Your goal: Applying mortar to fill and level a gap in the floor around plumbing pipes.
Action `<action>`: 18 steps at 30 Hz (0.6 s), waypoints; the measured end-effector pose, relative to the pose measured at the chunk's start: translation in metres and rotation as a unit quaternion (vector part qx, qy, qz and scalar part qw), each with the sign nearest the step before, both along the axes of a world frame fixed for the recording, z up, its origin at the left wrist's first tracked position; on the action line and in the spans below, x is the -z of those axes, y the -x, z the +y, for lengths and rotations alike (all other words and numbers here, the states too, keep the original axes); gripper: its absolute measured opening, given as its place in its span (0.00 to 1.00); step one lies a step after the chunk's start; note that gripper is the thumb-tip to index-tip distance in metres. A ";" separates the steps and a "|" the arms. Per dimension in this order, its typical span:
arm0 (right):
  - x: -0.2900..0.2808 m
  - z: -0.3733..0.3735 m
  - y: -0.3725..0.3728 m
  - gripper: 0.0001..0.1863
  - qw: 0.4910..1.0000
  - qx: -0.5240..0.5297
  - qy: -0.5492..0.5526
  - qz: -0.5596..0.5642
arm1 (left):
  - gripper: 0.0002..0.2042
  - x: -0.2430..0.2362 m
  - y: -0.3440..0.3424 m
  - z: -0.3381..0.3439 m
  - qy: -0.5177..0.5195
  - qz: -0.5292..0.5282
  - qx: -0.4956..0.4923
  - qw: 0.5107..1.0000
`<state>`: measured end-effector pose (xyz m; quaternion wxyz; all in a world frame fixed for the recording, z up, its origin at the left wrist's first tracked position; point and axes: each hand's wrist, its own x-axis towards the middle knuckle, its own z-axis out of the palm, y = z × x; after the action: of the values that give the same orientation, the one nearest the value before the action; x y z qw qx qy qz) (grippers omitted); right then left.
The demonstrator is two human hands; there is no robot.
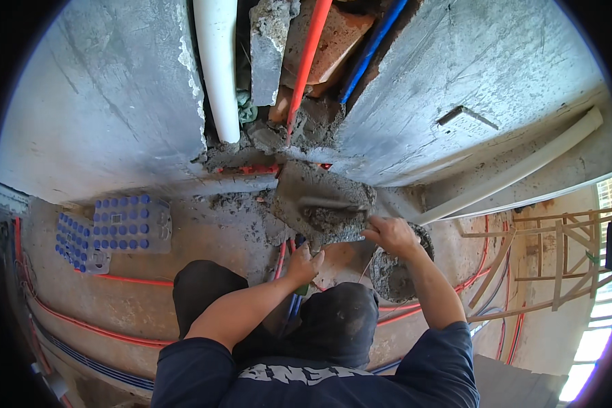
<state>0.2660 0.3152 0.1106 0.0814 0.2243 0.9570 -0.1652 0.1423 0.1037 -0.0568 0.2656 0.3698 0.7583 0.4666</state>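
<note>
The mortar-smeared plate (319, 185) lies just left of the right grip (394, 236).

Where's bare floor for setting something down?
Bare floor shows between the blue-capped bottles and the mortar spill, and between two red pipes left of the knees. It's crowded ahead: left hand, right hand, mortar-covered board and mortar bucket sit close together.

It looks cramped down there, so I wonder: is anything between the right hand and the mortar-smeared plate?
Nothing visible is: the right hand is at the near right corner of the plate. The bucket shows behind the wrist, not between them.
</note>
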 end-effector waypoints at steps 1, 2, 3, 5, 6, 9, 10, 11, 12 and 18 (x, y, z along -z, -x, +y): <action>0.003 -0.001 -0.004 0.20 1.000 0.002 0.000 0.000 | 0.17 0.004 -0.001 0.002 0.000 0.000 0.002 1.000; 0.010 -0.002 -0.008 0.20 0.997 0.078 -0.019 0.019 | 0.18 0.009 -0.001 0.004 -0.002 -0.011 0.011 1.000; 0.019 -0.002 -0.012 0.19 0.987 0.154 -0.040 0.038 | 0.18 0.012 -0.001 0.007 -0.005 -0.021 0.020 1.000; 0.039 -0.004 -0.021 0.19 0.947 0.302 -0.079 0.075 | 0.20 0.016 -0.002 0.010 -0.009 -0.042 0.040 0.998; 0.051 -0.008 -0.024 0.20 0.945 0.310 -0.078 0.063 | 0.20 0.014 -0.003 0.012 -0.009 -0.043 0.044 0.998; 0.066 -0.043 -0.018 0.20 0.957 0.285 -0.052 0.038 | 0.19 0.006 -0.006 0.015 0.034 -0.125 -0.006 0.992; 0.064 -0.051 -0.017 0.20 0.968 0.249 -0.028 0.024 | 0.19 0.002 -0.007 0.015 0.049 -0.152 -0.024 0.987; 0.059 -0.052 -0.015 0.20 0.968 0.249 -0.027 0.025 | 0.19 -0.003 -0.004 0.013 0.051 -0.150 -0.025 0.987; 0.053 -0.050 -0.014 0.20 0.975 0.220 -0.021 0.031 | 0.18 -0.009 -0.002 0.010 0.039 -0.117 -0.015 0.992; 0.025 0.001 0.012 0.19 0.977 0.190 -0.029 0.093 | 0.15 -0.012 -0.003 0.009 -0.022 -0.050 0.042 0.998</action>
<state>0.2540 0.3161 0.0854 -0.0477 0.3876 0.9048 -0.1698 0.1454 0.1125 -0.0446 0.3140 0.3831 0.7174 0.4898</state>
